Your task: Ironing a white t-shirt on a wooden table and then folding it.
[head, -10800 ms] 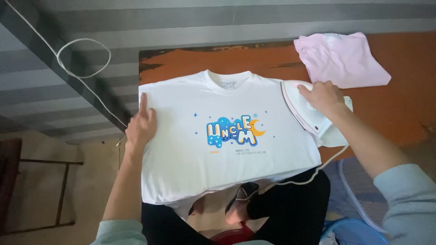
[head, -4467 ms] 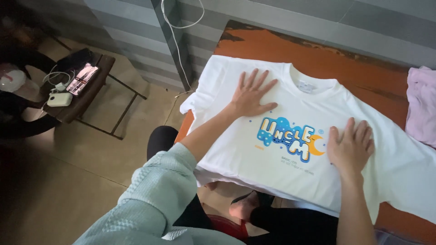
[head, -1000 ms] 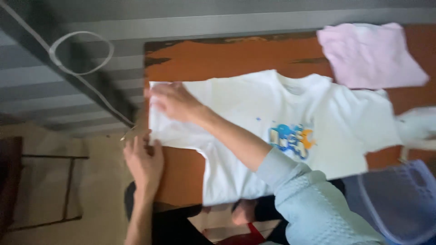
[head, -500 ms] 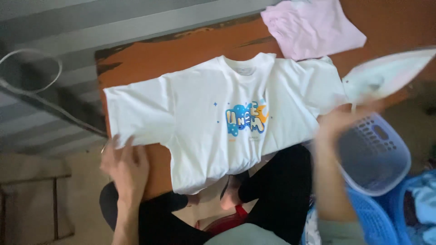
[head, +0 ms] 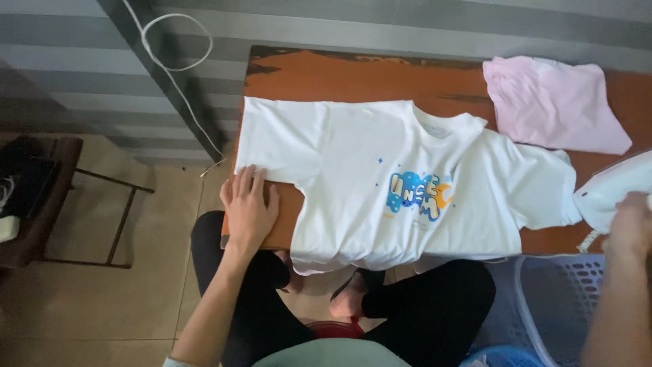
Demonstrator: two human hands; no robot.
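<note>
**A:** White t-shirt (head: 401, 183) lies flat, front up, on the orange-brown table (head: 353, 75). Blue and orange print on the chest. Collar points to the far edge, hem hangs over the near edge above the person's crossed legs.

**B:** Left hand?

**A:** Left hand (head: 250, 204) is flat, palm down, fingers stretched out and close together. It sits on the table's near left corner, fingertips touching the lower edge of the shirt's left sleeve. Not gripping anything.

**B:** Right hand?

**A:** Right hand (head: 630, 224) is at the right frame edge, blurred. It sits on the rear of a white iron (head: 614, 190), which rests just beside the shirt's right sleeve. Looks wrapped over the iron, but can't tell how tight the grip is.

**B:** Anything else on the table?

**A:** Folded pink garment (head: 553, 102) at the far right corner, just beyond the shirt's right shoulder, apart from the iron.

**B:** Surroundings, same head view?

**A:** Pale mesh laundry basket (head: 577, 306) on the floor, lower right, under the right forearm. White cord (head: 178, 75) loops against the grey striped wall on the left. Dark low stand (head: 47, 204) on the tiled floor, far left.
</note>
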